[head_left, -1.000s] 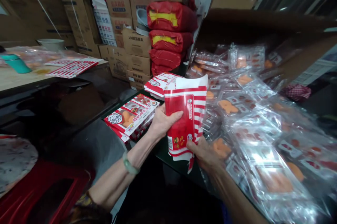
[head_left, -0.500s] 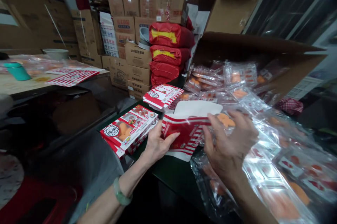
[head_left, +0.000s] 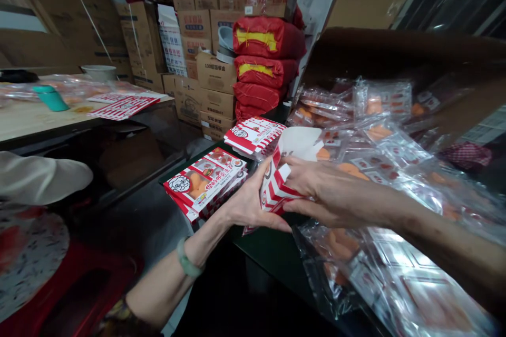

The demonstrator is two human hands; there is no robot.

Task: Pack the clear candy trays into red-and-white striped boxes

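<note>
A small red-and-white striped carton box (head_left: 275, 185), squared open with its white inner flap standing up, is between my hands above the green table edge. My left hand (head_left: 250, 204), with a pale green bangle on the wrist, wraps round its near left side, thumb along the bottom. My right hand (head_left: 318, 185) grips the box's right side; its fingertips are hidden behind the striped panel. Just left lies a stack of flat printed cartons (head_left: 205, 181), with another carton stack (head_left: 255, 134) behind it. Clear packs with orange pieces (head_left: 379, 131) are heaped to the right.
A large open cardboard box (head_left: 379, 52) stands behind the packs. Stacked brown boxes (head_left: 215, 73) and red bundles (head_left: 266, 36) are at the back. The left table (head_left: 39, 126) bears a teal bottle (head_left: 51, 98). A red stool (head_left: 98, 268) stands lower left.
The flat carton has been opened out into a box shape and turned upright. My right hand has moved left onto it. The view has shifted slightly, and a pale cloth shape appears at the left.
</note>
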